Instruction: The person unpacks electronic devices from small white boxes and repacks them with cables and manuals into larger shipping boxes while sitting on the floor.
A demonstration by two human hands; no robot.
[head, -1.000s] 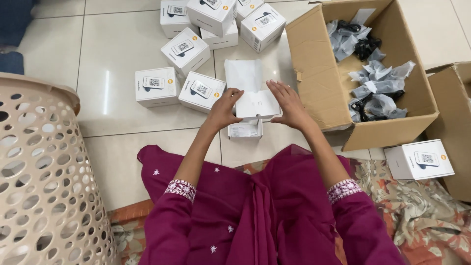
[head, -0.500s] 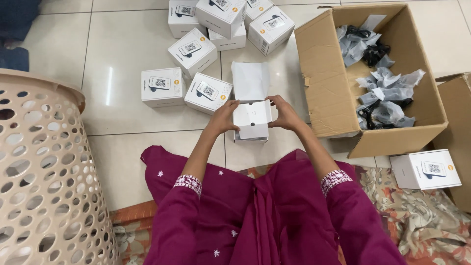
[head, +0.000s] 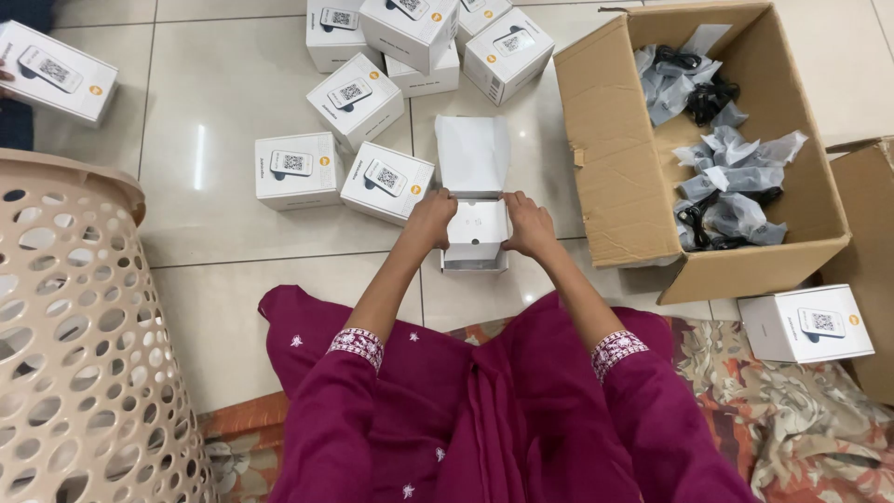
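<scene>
Bare tiled floor [head: 214, 102] lies open to the left of the cluster of white boxes [head: 372, 93], up to the perforated laundry basket [head: 65, 326]. On the right, the cardboard carton [head: 615, 158] walls off passage, leaving a narrow strip beside the open white box [head: 475, 233].

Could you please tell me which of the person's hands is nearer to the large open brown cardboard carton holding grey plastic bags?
Right. The right hand grips the small open white box on the side facing the brown cardboard carton; the left hand holds the far side.
</scene>
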